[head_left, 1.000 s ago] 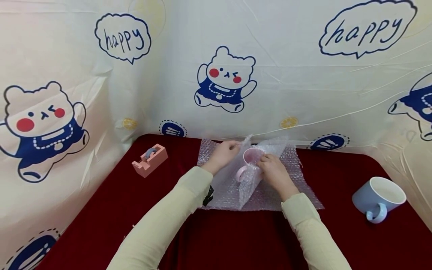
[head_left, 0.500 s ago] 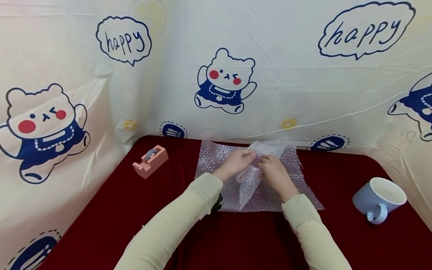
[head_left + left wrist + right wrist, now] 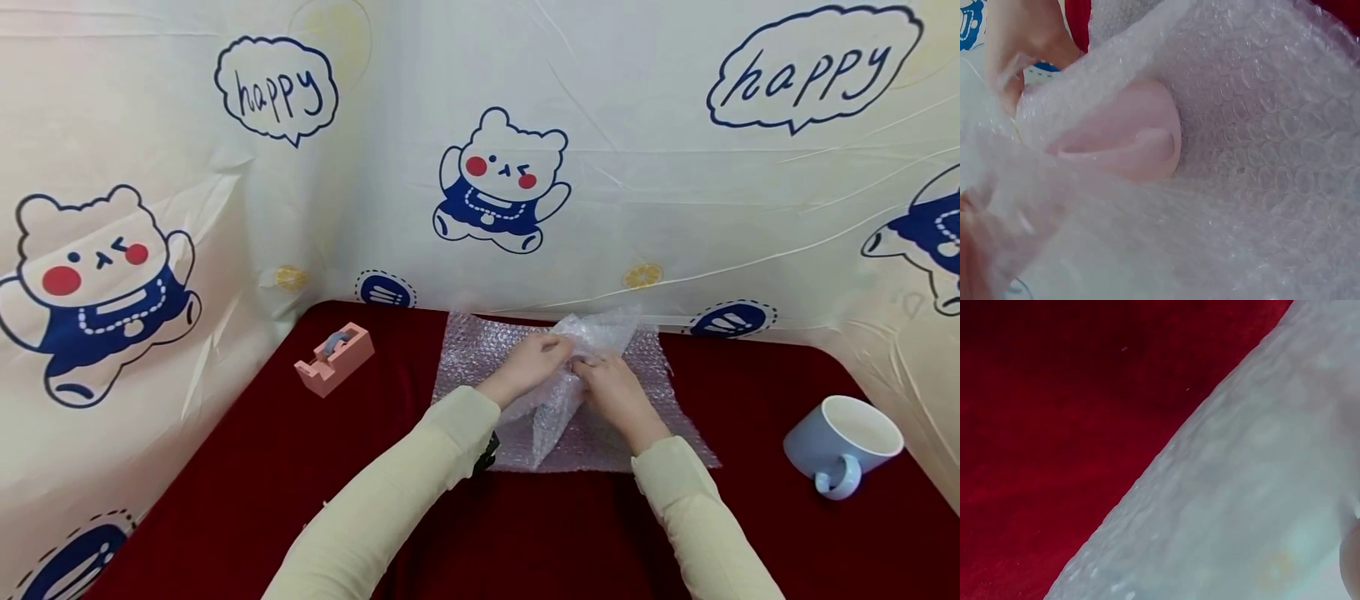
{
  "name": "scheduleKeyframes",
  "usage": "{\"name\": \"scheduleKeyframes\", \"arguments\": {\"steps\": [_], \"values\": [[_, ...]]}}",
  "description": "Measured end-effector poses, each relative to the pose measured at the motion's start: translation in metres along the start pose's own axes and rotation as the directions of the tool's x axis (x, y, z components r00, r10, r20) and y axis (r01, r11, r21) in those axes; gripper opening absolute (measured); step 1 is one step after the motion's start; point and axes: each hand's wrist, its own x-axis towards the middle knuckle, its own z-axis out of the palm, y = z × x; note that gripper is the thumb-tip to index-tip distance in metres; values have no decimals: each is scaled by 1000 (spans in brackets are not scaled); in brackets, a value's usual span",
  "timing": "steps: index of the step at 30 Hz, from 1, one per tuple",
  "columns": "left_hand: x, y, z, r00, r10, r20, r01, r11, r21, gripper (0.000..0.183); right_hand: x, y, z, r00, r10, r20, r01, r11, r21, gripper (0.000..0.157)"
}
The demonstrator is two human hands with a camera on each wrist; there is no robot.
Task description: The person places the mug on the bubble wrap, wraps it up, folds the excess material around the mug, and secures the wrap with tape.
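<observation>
A sheet of bubble wrap (image 3: 472, 346) lies on the table with two corners folded up over a pink mug. The mug (image 3: 1122, 134) shows through the gap between the folds in the left wrist view, its handle towards that camera; in the head view the hands and wrap hide it. My left hand (image 3: 536, 362) pinches the left fold, drawn across the mug's top. Close beside it, my right hand (image 3: 615, 387) holds the right fold against the mug. The right wrist view shows mostly blurred wrap (image 3: 1229, 487) and a bit of a fingertip.
A pink tape dispenser (image 3: 335, 360) with a blue roll stands at the left on the dark red cloth (image 3: 525, 533). To the right is a light blue mug (image 3: 840, 446), white inside. A printed curtain (image 3: 652, 200) rises behind the table.
My left hand has brought its fold of bubble wrap rightwards over the pink mug, covering the rim and handle in the head view. The right hand has stayed nearly in place.
</observation>
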Motion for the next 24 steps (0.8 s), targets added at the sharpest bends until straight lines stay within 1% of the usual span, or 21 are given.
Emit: {"name": "scheduleKeyframes", "arguments": {"steps": [1, 3, 8, 14, 17, 21, 24], "values": [[1, -1, 0, 1000, -15, -9, 15, 1000, -16, 41, 0, 1, 1, 1000, -4, 1, 4, 1000, 3, 32], [3, -4, 0, 999, -25, -38, 24, 999, -41, 39, -1, 2, 1, 1000, -10, 14, 10, 1000, 9, 33], [9, -13, 5, 991, 24, -133, -29, 999, -38, 27, -1, 3, 3, 999, -23, 41, 23, 1000, 8, 33], [13, -19, 15, 974, 25, -226, -50, 993, -107, 22, -2, 4, 3, 998, -19, 60, 18, 1000, 15, 30], [13, -19, 17, 964, 27, -264, -60, 991, -119, 28, -3, 5, 4, 998, -19, 54, 18, 999, 29, 26], [15, -19, 19, 954, -18, -298, -29, 988, -152, 41, -5, 6, 6, 999, -29, 26, 27, 998, 52, 25], [17, -21, 19, 949, -58, -310, -9, 978, -209, 47, -5, 6, 8, 1000, -28, 12, 28, 998, 56, 25]]}}
